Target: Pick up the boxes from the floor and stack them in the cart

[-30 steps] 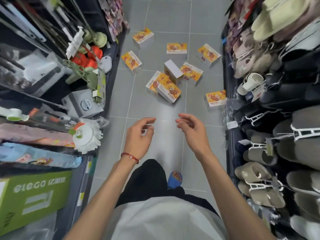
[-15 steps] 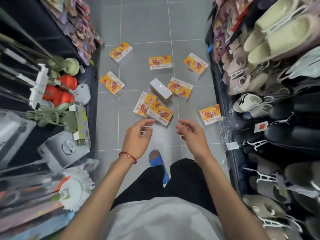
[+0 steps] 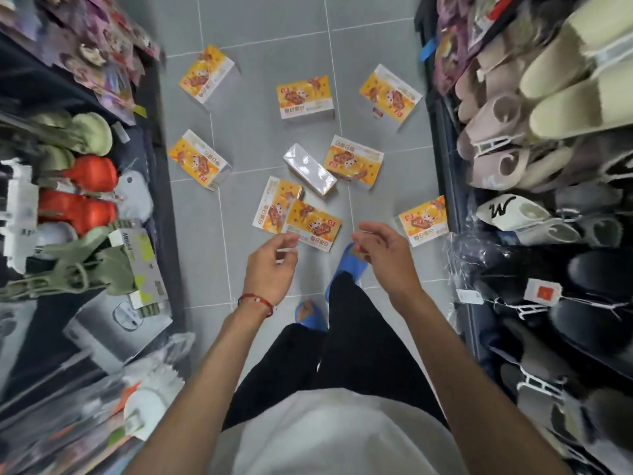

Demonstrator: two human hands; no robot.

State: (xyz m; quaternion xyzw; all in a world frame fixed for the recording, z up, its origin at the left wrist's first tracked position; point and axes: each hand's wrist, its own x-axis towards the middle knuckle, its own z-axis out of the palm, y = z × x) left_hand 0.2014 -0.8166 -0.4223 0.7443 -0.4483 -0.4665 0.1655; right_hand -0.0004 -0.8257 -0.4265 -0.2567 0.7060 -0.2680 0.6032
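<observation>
Seen from above, a person stands in a shop aisle with both arms stretched forward. The left hand [image 3: 270, 269] and right hand [image 3: 383, 255] hover apart, fingers loosely curled, holding nothing. Nine orange boxes [image 3: 305, 97] lie scattered on the grey tiled floor [image 3: 260, 138]. The nearest box [image 3: 313, 224] lies just beyond the fingertips. Slippers [image 3: 565, 73] line the right side.

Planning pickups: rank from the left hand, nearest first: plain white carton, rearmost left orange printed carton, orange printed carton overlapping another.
1. Orange printed carton overlapping another, just ahead of the left hand.
2. Plain white carton, centre floor.
3. Rearmost left orange printed carton, far left.
</observation>
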